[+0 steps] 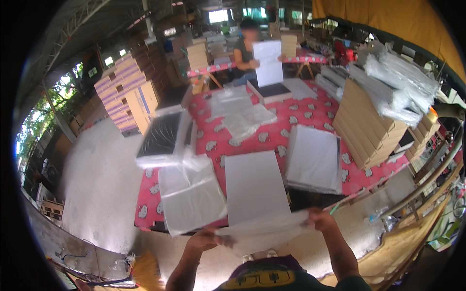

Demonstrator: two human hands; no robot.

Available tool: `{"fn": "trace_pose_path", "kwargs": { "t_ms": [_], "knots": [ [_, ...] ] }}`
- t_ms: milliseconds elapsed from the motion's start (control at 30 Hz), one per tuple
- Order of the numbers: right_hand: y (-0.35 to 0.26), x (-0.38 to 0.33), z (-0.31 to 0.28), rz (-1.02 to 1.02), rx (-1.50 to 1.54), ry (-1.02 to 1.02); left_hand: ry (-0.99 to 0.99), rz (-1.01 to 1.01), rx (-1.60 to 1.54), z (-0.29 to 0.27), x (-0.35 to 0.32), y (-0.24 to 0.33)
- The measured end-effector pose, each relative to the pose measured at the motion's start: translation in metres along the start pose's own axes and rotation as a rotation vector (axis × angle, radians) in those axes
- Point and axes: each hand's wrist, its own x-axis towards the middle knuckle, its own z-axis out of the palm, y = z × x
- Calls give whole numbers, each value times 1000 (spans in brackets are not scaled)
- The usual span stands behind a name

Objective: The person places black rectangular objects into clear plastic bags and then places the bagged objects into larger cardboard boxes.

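My left hand (205,239) and my right hand (321,221) are closed on opposite ends of a clear plastic bag (269,230). It is stretched between them at the near table edge and blurred by motion. Just beyond it lies a flat white board (255,184), its near edge partly behind the plastic. Left of the board rests a pile of flat clear plastic bags (191,199). To its right sits a stack of white sheets or boards (313,160), some with clear wrapping. A small green strip (334,208) shows beside my right hand.
A pink patterned cloth (301,114) covers the table. Plastic-wrapped dark panels (162,138) stand at left, cardboard boxes (366,126) and wrapped bundles (403,80) at right. Loose plastic (238,111) lies mid-table. Across it, another person (245,53) holds a white sheet (268,63).
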Motion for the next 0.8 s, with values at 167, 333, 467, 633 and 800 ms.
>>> {"fn": "trace_pose_path", "kwargs": {
  "t_ms": [167,333,467,633,800],
  "knots": [
    [-24,2,55,95,-824,242,401,156,-116,38,21,25],
    [-90,-7,179,-671,-1126,337,152,529,841,133,37,86],
    [-95,17,154,-347,-678,-1332,-1152,553,691,151,26,94],
    [-105,1,150,-464,-263,-1352,-668,371,235,119,9,60],
    [-37,-39,0,-336,-13,69,290,-51,202,76,14,-16]
  ]
}}
